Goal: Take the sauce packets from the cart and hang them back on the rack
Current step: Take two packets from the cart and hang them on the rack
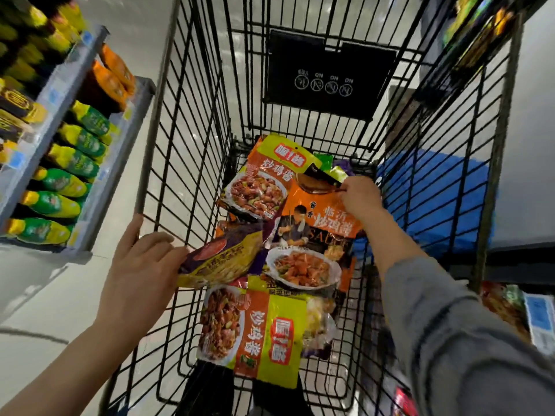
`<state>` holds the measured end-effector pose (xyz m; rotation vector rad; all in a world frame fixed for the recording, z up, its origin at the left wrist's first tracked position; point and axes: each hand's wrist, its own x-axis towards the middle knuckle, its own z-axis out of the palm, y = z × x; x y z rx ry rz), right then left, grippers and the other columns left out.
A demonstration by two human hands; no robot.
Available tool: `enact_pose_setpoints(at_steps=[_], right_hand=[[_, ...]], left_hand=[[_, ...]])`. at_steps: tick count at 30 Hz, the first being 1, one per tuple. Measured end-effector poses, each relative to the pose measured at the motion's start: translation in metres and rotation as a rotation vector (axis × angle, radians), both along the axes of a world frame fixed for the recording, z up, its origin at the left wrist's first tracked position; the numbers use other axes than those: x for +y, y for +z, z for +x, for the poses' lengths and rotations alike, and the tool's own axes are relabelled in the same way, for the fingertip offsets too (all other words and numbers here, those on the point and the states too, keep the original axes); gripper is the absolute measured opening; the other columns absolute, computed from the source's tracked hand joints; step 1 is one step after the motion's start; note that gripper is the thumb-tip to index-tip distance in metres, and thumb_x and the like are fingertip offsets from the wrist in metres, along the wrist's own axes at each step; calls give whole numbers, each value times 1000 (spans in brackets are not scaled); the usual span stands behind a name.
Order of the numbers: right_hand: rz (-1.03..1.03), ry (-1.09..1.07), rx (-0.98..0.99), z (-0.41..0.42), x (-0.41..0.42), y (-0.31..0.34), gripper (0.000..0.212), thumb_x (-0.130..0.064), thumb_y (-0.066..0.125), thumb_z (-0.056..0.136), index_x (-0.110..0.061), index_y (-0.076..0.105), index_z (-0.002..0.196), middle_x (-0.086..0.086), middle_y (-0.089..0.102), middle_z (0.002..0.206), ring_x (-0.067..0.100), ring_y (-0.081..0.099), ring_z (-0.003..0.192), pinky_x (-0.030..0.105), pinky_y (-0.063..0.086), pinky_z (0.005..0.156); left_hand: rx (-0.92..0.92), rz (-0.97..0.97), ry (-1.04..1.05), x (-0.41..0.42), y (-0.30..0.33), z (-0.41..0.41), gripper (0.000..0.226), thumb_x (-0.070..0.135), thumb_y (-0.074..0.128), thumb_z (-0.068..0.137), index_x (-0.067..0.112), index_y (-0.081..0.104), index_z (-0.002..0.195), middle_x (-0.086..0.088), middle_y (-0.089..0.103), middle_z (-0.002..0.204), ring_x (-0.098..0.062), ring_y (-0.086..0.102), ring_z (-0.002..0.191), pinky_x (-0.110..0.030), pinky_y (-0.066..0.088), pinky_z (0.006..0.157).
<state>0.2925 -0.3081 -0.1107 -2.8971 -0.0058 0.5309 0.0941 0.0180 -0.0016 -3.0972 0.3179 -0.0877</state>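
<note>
Several sauce packets lie in the black wire cart [192, 163]. My right hand [359, 198] reaches into the cart and pinches the top edge of a large orange sauce packet [312, 235] printed with a cook and a bowl of food. An orange-and-green packet [261, 181] lies behind it, and a matching one [255, 331] lies nearest me. My left hand [141, 265] rests at the cart's left side wall, thumb by the rim. Its straight fingers touch the edge of a purple-and-yellow packet [222, 259]. No hanging rack is in view.
Store shelves [75, 121] on the left hold rows of green-and-yellow bottles and orange-lidded jars. A black sign plate [327, 79] hangs on the cart's far wall. A blue crate [435, 199] sits beyond the right wall, and more packaged goods are at the lower right.
</note>
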Motion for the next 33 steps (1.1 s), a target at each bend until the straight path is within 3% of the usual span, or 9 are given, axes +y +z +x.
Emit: enact_pose_setpoints(at_steps=[3, 5, 10, 13, 17, 23, 27, 30, 33], right_hand=[[-67, 31, 91, 11, -7, -23, 23, -17, 55, 91, 0, 64, 103, 19, 58, 99, 34, 59, 94, 35, 44, 70], [6, 8, 128, 17, -13, -35, 20, -15, 59, 87, -4, 66, 102, 18, 60, 98, 34, 60, 94, 32, 42, 69], [-17, 30, 287, 33, -15, -51, 30, -36, 62, 87, -14, 63, 106, 16, 59, 112, 32, 56, 100, 33, 44, 76], [-66, 13, 313, 38, -15, -56, 35, -44, 59, 87, -19, 61, 113, 14, 56, 118, 33, 53, 109, 38, 41, 91], [-75, -25, 205, 39, -17, -62, 30, -43, 60, 87, -22, 64, 108, 11, 60, 116, 31, 53, 110, 36, 37, 92], [11, -111, -93, 6, -9, -47, 20, -25, 56, 90, -21, 68, 105, 13, 67, 104, 35, 58, 99, 40, 36, 91], [104, -93, -210, -27, 4, -4, 17, -25, 62, 87, -21, 70, 101, 13, 69, 93, 37, 58, 89, 38, 44, 81], [175, -37, -250, -56, 10, 37, 13, -19, 64, 86, -16, 71, 96, 9, 70, 86, 30, 62, 81, 34, 45, 70], [240, 73, -379, -92, 21, 79, 7, -12, 67, 81, -11, 73, 86, 7, 69, 76, 26, 60, 72, 29, 40, 63]], left_hand=[[6, 2, 23, 2, -3, -1, 17, 13, 51, 72, 11, 67, 75, -6, 62, 66, -27, 55, 89, -42, 10, 115], [-32, -10, 7, 3, -8, -3, 21, 9, 47, 70, 10, 67, 77, -6, 61, 66, -25, 50, 89, -44, 12, 115], [7, -7, 14, 6, -9, -3, 17, 3, 54, 71, 10, 68, 79, -6, 64, 69, -24, 49, 89, -47, 16, 114], [4, -6, 4, 5, -9, -4, 18, 2, 59, 67, 8, 69, 80, -6, 65, 70, -23, 49, 88, -48, 17, 114], [-16, 13, 2, 6, -8, -2, 19, 4, 54, 72, 8, 70, 81, -5, 66, 71, -24, 53, 88, -48, 15, 114], [-3, 92, -45, 4, -8, -2, 33, 6, 38, 74, 9, 69, 83, -6, 65, 73, -28, 59, 89, -47, 13, 113], [7, 50, -85, 4, -3, 1, 32, 6, 37, 72, 12, 67, 79, -5, 63, 70, -30, 63, 83, -45, 24, 107], [-8, 9, -207, 2, 1, 2, 20, 6, 55, 67, 12, 68, 82, -6, 64, 73, -30, 65, 80, -44, 32, 98], [32, -17, -365, 3, 0, 1, 46, 8, 81, 52, 14, 63, 93, -7, 66, 81, -31, 66, 82, -45, 47, 89]])
